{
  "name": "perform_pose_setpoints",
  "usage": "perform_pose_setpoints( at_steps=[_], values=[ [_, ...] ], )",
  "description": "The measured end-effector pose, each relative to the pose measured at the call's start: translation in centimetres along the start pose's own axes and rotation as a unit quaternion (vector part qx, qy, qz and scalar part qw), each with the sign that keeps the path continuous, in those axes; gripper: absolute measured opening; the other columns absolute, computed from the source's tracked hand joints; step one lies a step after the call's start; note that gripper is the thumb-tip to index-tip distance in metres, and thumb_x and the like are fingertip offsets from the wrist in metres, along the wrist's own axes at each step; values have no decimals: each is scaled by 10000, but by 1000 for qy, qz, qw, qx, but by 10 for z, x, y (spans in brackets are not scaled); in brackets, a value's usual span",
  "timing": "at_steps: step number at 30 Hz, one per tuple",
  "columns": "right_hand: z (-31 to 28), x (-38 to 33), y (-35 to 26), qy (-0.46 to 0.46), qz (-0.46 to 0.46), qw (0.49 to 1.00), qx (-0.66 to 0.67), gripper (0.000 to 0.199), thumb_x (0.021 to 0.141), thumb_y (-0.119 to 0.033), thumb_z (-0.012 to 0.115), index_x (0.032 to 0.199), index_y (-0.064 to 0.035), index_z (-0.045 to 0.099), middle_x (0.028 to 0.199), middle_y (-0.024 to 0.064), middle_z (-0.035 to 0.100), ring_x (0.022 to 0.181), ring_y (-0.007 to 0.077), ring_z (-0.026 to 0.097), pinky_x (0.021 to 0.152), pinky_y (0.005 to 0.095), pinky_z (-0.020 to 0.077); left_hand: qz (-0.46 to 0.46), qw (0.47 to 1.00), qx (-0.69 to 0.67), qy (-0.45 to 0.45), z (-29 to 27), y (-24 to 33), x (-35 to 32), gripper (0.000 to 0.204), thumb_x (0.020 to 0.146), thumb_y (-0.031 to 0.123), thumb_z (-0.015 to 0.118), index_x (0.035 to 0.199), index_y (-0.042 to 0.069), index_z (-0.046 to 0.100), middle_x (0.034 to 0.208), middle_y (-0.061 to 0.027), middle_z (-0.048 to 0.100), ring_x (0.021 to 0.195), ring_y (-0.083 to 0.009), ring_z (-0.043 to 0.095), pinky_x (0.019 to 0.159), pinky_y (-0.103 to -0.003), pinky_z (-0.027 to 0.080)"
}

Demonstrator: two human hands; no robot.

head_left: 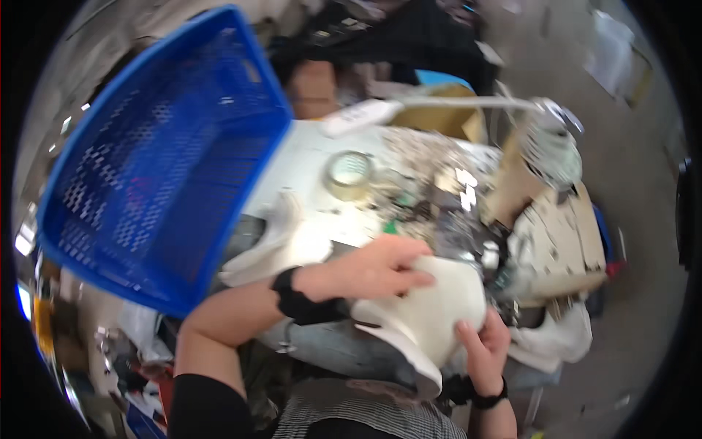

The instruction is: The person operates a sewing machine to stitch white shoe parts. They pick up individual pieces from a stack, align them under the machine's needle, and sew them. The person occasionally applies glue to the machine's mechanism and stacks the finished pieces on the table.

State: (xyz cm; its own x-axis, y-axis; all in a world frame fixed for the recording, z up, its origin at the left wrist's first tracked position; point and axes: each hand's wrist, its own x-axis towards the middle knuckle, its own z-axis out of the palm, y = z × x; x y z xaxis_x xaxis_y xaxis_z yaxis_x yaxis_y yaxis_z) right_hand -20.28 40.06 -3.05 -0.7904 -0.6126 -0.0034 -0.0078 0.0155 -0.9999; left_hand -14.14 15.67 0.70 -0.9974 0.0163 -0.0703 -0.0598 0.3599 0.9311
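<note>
In front of my body is a white curved piece (442, 300), smooth and bent like a shoe upper; its exact kind is not clear. Across its upper left edge lies my left hand (380, 269), thumb and fingers closing on the material. My right hand (486, 350) grips the lower right side, thumb on top and the other fingers partly hidden behind. A curved flap with a pale edge hangs from the piece toward my lap. Another white curved piece (285, 245) rests on the table just beyond my left wrist.
A big blue plastic basket (241, 139) stands tilted at the left. On the white tabletop (296, 157) are a tape roll (349, 174) and small dark scraps. A white lamp arm (468, 102) reaches over the back. Cardboard and a machine-like beige block (559, 245) stand at right.
</note>
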Motion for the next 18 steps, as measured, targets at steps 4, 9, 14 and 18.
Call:
perform_pose_setpoints(
  at_steps=[4, 9, 14, 18],
  values=[
    [-8, 7, 11, 60, 25, 998, 26, 154, 899, -97, 641, 981, 29, 609, 831, -6, 637, 698, 11, 521, 607, 162, 402, -66, 997, -35, -14, 7, 7, 27, 215, 921, 174, 599, 1016, -17, 574, 686, -60, 630, 590, -91, 624, 526, -236, 502],
    [-11, 7, 20, 64, 73, 990, 100, 193, 908, -95, 620, 1049, 34, 596, 920, 26, 657, 772, 40, 569, 713, 176, 435, -141, 990, 2, -14, 10, 17, 47, 244, 925, 192, 580, 937, -52, 593, 659, -80, 628, 573, -124, 651, 502, -250, 517],
    [-9, 14, 20, 58, 102, 984, 137, 192, 909, -117, 631, 1035, 24, 597, 904, 21, 660, 759, 40, 572, 698, 183, 450, -156, 986, 60, -5, 5, 17, 52, 222, 922, 173, 579, 827, -22, 625, 599, -39, 619, 532, -102, 634, 481, -232, 497],
    [-31, 23, 12, 81, 85, 990, 78, 183, 895, -121, 656, 1009, 13, 608, 868, 8, 659, 731, 31, 567, 655, 184, 462, -44, 994, 103, -14, 14, 17, 71, 230, 891, 167, 593, 770, -24, 632, 569, -56, 611, 483, -99, 598, 463, -223, 477]
  ],
)
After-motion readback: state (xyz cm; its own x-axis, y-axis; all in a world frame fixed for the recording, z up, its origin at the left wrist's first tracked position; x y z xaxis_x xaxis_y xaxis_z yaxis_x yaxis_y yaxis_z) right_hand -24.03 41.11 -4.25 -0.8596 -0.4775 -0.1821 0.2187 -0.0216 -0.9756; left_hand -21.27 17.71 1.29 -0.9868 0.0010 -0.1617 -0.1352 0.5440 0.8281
